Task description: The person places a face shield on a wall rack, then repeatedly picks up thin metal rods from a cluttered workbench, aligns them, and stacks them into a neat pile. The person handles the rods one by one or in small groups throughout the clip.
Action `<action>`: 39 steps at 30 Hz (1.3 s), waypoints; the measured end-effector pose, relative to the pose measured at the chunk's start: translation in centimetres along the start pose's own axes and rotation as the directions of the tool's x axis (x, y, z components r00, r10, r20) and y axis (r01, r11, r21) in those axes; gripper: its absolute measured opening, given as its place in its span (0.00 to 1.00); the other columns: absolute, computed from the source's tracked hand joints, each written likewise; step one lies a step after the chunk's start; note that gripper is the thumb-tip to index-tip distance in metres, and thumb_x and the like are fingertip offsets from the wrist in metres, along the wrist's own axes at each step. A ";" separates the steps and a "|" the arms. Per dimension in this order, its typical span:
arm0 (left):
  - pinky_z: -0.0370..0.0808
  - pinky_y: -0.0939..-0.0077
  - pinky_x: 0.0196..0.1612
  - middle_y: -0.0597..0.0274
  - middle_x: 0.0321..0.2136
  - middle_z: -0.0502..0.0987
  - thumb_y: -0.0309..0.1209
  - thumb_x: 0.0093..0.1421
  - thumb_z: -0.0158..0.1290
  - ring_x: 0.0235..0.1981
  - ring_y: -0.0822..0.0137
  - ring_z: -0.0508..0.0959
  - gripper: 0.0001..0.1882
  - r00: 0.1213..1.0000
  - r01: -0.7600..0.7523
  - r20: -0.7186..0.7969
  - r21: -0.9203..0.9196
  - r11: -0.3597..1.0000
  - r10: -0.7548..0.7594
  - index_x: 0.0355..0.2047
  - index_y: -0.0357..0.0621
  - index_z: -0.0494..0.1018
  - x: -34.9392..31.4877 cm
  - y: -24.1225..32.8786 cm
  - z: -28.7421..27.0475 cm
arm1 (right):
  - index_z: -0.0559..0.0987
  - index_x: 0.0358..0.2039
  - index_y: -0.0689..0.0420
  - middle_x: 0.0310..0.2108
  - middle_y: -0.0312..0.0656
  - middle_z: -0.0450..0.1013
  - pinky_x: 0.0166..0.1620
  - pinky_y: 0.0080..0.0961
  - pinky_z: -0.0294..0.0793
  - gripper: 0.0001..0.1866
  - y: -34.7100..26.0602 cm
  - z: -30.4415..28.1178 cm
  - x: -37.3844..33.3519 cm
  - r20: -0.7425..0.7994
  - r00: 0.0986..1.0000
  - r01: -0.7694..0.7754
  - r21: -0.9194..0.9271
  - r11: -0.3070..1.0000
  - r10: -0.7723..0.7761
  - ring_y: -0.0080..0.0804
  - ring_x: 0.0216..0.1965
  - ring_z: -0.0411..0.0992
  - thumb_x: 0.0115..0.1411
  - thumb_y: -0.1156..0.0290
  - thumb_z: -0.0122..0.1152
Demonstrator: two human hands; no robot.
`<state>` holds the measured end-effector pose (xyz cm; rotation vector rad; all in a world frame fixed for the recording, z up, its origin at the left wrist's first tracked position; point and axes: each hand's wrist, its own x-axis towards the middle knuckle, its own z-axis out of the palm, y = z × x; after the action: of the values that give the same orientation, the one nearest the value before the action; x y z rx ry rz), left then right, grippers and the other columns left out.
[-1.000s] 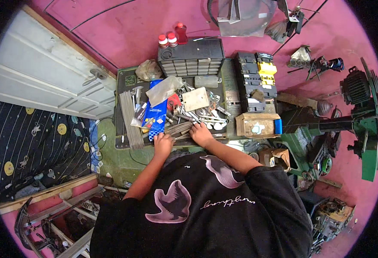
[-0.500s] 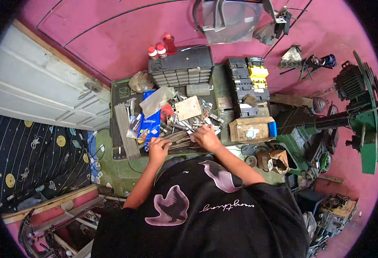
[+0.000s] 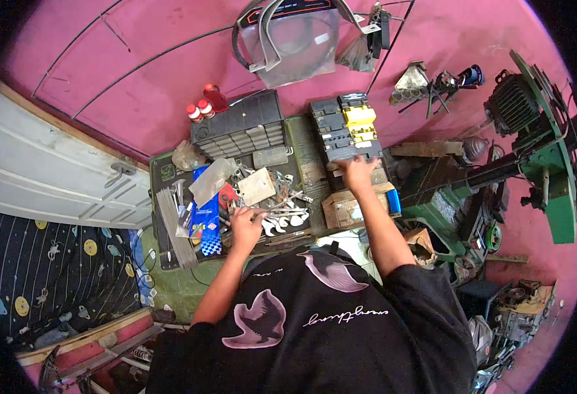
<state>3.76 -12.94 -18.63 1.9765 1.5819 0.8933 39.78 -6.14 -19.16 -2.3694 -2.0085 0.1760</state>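
My left hand (image 3: 244,226) rests at the near side of a heap of hand tools, fingers apart among the metal pieces. Several open-end wrenches (image 3: 276,225) lie just to its right. A blue checkered packet (image 3: 204,220) is on its left, beside a bundle of thin grey rods (image 3: 175,226). My right hand (image 3: 359,174) reaches to the near end of a row of black and yellow cases (image 3: 347,140), its fingers spread over the edge. What its fingertips touch is hidden. Under that forearm sits an open wooden box (image 3: 341,211).
A grey drawer cabinet (image 3: 239,125) stands at the back, with red-capped bottles (image 3: 200,111) on top. A beige square plate (image 3: 257,186) lies on the heap. To the right is a green machine (image 3: 433,187) with a motor. A white door (image 3: 58,167) is at left.
My right hand has left the tool heap and moved right and away to the black cases. My left hand stays over the tools, shifted slightly right along the heap. The view has turned.
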 end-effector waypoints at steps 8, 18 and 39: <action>0.64 0.58 0.42 0.62 0.27 0.78 0.27 0.49 0.62 0.38 0.57 0.75 0.05 0.988 -0.152 0.054 0.204 0.967 0.144 0.28 0.44 0.82 0.5 2.5 -0.7 | 0.83 0.49 0.38 0.38 0.37 0.81 0.58 0.65 0.53 0.17 -13.1 0.5 -7.5 -0.057 0.729 0.658 0.332 0.676 -0.682 0.35 0.51 0.72 0.59 0.62 0.63; 0.62 0.61 0.43 0.66 0.26 0.79 0.32 0.50 0.63 0.38 0.60 0.74 0.04 0.998 -0.058 0.052 0.240 0.969 0.047 0.28 0.55 0.85 -0.4 0.8 -4.2 | 0.84 0.36 0.47 0.34 0.36 0.80 0.53 0.53 0.54 0.09 -12.6 -0.2 -8.6 0.105 0.756 0.583 0.340 0.738 -0.646 0.39 0.49 0.70 0.59 0.60 0.62; 0.66 0.60 0.45 0.65 0.30 0.81 0.38 0.50 0.65 0.40 0.59 0.77 0.08 0.940 -0.171 0.313 0.096 0.981 0.134 0.28 0.51 0.81 -0.8 0.1 -3.0 | 0.75 0.60 0.45 0.46 0.40 0.80 0.54 0.57 0.61 0.31 -10.9 0.8 -7.9 0.242 0.922 0.142 0.515 0.845 -0.302 0.42 0.47 0.77 0.56 0.54 0.68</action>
<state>1.54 -13.92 -16.62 2.2232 1.3486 0.5208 27.79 -12.15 -18.34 -1.8596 -2.0242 0.9856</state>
